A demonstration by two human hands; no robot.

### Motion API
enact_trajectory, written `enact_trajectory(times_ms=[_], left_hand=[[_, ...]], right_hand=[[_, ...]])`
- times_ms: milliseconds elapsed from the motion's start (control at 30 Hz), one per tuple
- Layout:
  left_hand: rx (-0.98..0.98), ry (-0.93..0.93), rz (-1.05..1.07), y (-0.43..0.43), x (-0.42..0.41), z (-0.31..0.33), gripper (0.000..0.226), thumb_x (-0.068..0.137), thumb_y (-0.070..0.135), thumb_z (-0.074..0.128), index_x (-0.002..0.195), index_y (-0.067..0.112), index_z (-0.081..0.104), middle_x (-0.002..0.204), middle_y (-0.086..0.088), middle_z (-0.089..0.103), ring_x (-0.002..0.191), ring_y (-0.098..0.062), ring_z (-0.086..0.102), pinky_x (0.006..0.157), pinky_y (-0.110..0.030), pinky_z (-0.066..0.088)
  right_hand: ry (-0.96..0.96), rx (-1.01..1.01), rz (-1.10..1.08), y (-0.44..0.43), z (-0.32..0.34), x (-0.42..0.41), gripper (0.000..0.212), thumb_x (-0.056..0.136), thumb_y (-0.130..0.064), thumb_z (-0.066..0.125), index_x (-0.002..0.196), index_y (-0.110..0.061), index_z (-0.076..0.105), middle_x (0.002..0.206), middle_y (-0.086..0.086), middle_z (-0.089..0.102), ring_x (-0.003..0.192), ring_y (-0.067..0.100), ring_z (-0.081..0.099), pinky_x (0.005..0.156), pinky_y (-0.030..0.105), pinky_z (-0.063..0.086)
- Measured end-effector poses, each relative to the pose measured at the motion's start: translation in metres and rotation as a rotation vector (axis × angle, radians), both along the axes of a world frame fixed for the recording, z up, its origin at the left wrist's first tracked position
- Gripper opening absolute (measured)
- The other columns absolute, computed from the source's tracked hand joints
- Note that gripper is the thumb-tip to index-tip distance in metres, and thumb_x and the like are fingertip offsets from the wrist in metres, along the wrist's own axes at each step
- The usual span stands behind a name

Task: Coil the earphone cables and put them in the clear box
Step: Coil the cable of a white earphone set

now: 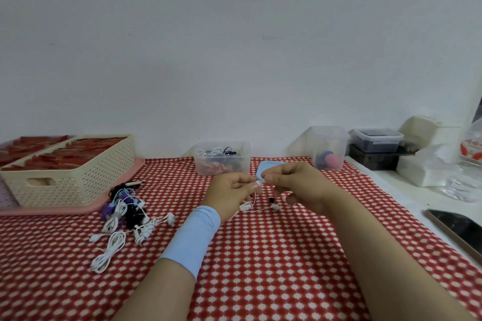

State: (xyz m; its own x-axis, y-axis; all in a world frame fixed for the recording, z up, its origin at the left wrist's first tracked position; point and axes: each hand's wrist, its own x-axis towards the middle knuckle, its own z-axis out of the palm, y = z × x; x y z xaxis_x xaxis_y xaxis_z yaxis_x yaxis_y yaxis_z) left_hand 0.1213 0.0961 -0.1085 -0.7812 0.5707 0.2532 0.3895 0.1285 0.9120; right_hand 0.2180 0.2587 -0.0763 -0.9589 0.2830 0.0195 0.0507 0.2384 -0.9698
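Working near the middle of the frame, the person held one white earphone cable (246,207) between both hands above the red checked tablecloth (260,268). The left hand (230,191) had its fingers curled round a small bunch of the cable, and the right hand (297,182) pinched a bit of it just beside the left thumb, while an earbud hung down to the cloth below them. Whether the loops were already tidy I could not tell, as the fingers hid most of them. Just behind the hands stood the clear box (200,169), open, with several white and dark cables already lying inside, so part of the job looked done. A blue lid (263,166) lay beside it, partly hidden by the right hand. Plenty was left, to my eye: a pile of earphones (125,216), white, black and purple, sat on the cloth at the left of the frame, some bundled and some loose, none of it in the box yet. A cream basket (78,185) stood further left, and a phone (459,229) lay at the lower right.
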Motion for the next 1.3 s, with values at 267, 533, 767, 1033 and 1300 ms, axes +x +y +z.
enact_trajectory(times_ms=[267, 533, 767, 1033, 1300], left_hand=[[0.077, -0.055, -0.075, -0.002, 0.002, 0.002, 0.012, 0.093, 0.012, 0.065, 0.1, 0.016, 0.074, 0.083, 0.002, 0.076, 0.062, -0.003, 0.06, 0.066, -0.015, 0.053], [0.075, -0.08, -0.105, -0.005, -0.001, 0.0, 0.015, 0.093, 0.015, 0.065, 0.104, 0.014, 0.075, 0.081, 0.005, 0.076, 0.066, -0.003, 0.059, 0.069, -0.015, 0.053], [0.104, -0.148, -0.14, -0.005, -0.002, -0.002, 0.014, 0.091, 0.015, 0.067, 0.102, 0.014, 0.076, 0.081, 0.002, 0.075, 0.069, -0.008, 0.057, 0.074, -0.025, 0.052], [0.169, -0.246, -0.2, -0.004, 0.0, -0.001, 0.012, 0.09, 0.013, 0.067, 0.094, 0.017, 0.077, 0.08, -0.001, 0.075, 0.069, -0.011, 0.057, 0.075, -0.029, 0.05], [0.129, -0.191, -0.142, -0.004, 0.0, -0.002, 0.01, 0.09, 0.013, 0.068, 0.094, 0.016, 0.077, 0.082, -0.001, 0.076, 0.072, -0.013, 0.06, 0.079, -0.03, 0.054]], right_hand=[[-0.003, -0.255, 0.085, 0.0, -0.008, -0.008, 0.013, 0.093, -0.013, 0.066, 0.092, -0.012, 0.079, 0.083, 0.007, 0.068, 0.061, 0.014, 0.055, 0.038, 0.018, 0.035], [-0.047, -0.277, 0.133, 0.001, -0.009, -0.008, 0.019, 0.095, -0.013, 0.063, 0.108, -0.002, 0.073, 0.092, 0.011, 0.069, 0.06, 0.012, 0.059, 0.038, 0.016, 0.032], [-0.046, -0.308, 0.122, 0.0, -0.013, -0.01, 0.021, 0.088, -0.014, 0.068, 0.105, -0.003, 0.075, 0.094, 0.014, 0.07, 0.059, 0.013, 0.059, 0.036, 0.016, 0.031], [-0.036, -0.306, 0.183, 0.002, -0.012, -0.007, 0.021, 0.081, -0.018, 0.071, 0.099, -0.008, 0.077, 0.093, 0.012, 0.071, 0.062, 0.014, 0.062, 0.037, 0.015, 0.032], [-0.03, -0.247, 0.122, 0.0, -0.014, -0.009, 0.02, 0.082, -0.019, 0.073, 0.1, -0.01, 0.078, 0.093, 0.014, 0.074, 0.063, 0.016, 0.065, 0.038, 0.017, 0.033]])
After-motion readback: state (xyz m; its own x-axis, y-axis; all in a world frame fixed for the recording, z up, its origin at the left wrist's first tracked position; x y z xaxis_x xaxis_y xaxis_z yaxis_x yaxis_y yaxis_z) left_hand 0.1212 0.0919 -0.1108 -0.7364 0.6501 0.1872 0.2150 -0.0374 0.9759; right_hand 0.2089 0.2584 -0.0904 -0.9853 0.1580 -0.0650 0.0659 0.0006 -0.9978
